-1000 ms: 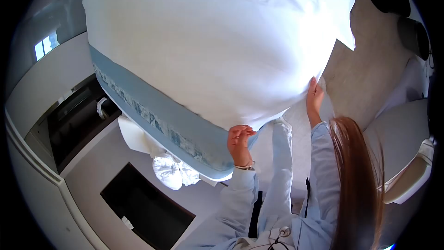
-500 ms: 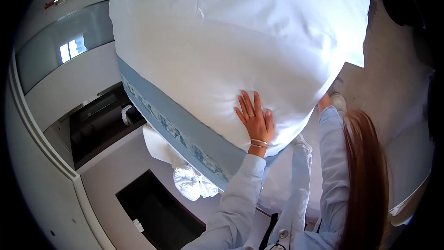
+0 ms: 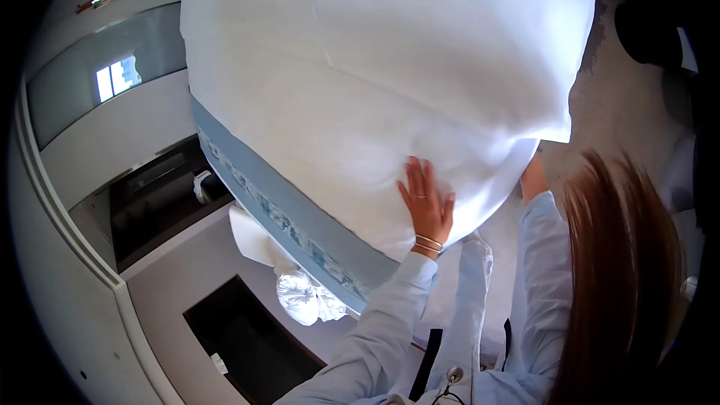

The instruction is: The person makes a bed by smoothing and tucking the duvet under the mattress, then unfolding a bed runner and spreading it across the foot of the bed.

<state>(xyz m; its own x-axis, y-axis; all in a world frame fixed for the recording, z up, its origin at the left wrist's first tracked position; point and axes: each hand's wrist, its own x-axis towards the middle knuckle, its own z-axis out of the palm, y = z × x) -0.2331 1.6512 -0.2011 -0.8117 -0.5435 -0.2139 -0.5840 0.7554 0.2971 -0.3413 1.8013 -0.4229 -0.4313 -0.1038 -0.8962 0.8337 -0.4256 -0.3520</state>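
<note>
A white duvet [image 3: 360, 112] covers the bed, with soft creases running across its top. Palm down near the front edge, my left hand [image 3: 427, 199] lies on the duvet with its fingers apart, wearing a ring and thin bracelets. My right hand [image 3: 533, 178] is at the duvet's right edge, by the hanging corner. Its fingers are hidden under or behind the fabric, so their grip does not show. A blue-grey band with a patterned strip [image 3: 277, 214] runs along the bed's left side below the duvet.
White bundled bags [image 3: 300, 296] sit beside the bed at lower left. A dark rectangular opening or panel [image 3: 251, 341] lies below them. Dark shelving [image 3: 161, 195] stands at left. Long hair [image 3: 619, 277] hangs over the right side. A black object [image 3: 646, 34] is at upper right.
The duvet's right corner has shifted down and slightly left. My left hand has slid a little right and down over the duvet. My right hand has moved slightly right, and the hair has swung right.
</note>
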